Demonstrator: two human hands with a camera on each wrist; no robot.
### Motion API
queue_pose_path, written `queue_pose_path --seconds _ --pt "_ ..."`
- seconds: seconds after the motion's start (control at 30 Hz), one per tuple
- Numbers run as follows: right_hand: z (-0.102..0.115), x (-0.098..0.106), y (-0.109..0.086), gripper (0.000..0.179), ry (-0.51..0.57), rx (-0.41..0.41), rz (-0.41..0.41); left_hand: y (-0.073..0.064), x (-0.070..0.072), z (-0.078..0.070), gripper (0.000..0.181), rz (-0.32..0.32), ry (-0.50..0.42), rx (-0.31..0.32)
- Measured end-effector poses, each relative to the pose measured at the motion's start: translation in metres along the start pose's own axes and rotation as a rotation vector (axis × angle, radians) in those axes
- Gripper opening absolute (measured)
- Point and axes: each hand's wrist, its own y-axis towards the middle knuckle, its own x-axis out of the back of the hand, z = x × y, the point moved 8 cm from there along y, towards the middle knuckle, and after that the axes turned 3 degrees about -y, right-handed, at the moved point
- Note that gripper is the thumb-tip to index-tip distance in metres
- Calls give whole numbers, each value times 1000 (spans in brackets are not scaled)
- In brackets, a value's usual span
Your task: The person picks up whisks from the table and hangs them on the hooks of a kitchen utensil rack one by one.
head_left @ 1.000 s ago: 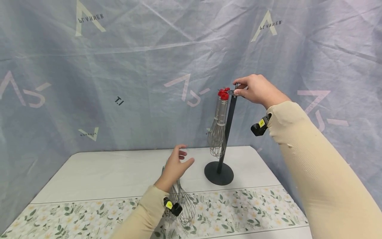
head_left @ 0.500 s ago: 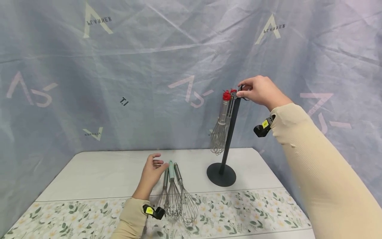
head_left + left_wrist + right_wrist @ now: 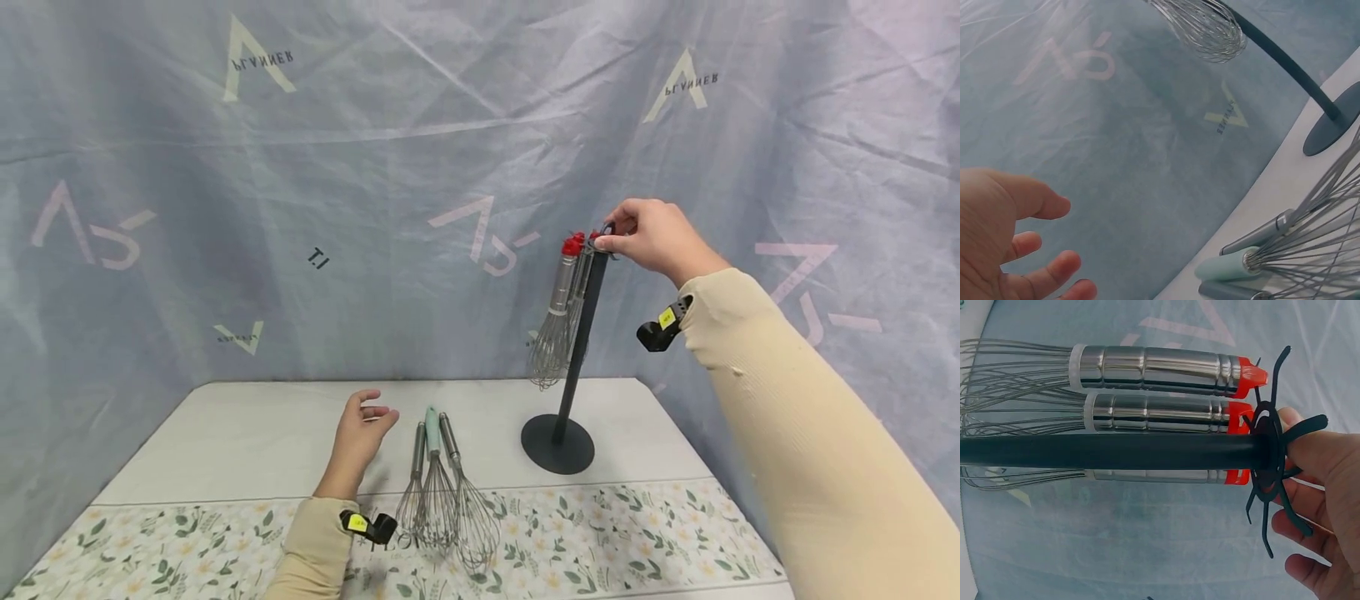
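My right hand (image 3: 654,238) pinches the ring of hooks (image 3: 1264,453) at the top of a black rotating stand (image 3: 582,342). Several steel whisks (image 3: 558,287) with red end caps hang from those hooks; the right wrist view has three of them, one partly behind the pole. To the left, my left hand (image 3: 358,435) is held over the table with relaxed fingers and nothing in it. Beside it lie three more whisks: a mint-handled whisk (image 3: 432,433) between two steel-handled ones, the left whisk (image 3: 418,454) and the right whisk (image 3: 450,439).
The stand's round black base (image 3: 557,444) rests on the white table (image 3: 255,442). A floral printed band (image 3: 225,546) crosses the table's front, under the wires of the lying whisks. A grey-blue curtain (image 3: 375,208) hangs behind.
My left hand has moved left, away from the lying whisks, which now show fully. At the top of the stand, the hooks and hanging whisks have turned a little round the pole under my right hand.
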Motion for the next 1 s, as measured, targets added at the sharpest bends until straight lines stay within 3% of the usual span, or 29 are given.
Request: queue_pose_path --seconds 0.2,0.47,0.77,1.0 --pt "1 1 0 47 -17 -6 -15 1 7 3 57 -28 -5 18" --pt "1 2 0 43 -49 -37 -23 2 8 6 56 -20 5 32" --pt "2 4 0 41 -104 -36 -42 -3 -11 21 53 140 142 82" --pt "4 5 0 42 -114 -40 -62 -6 -25 36 59 176 210 130"
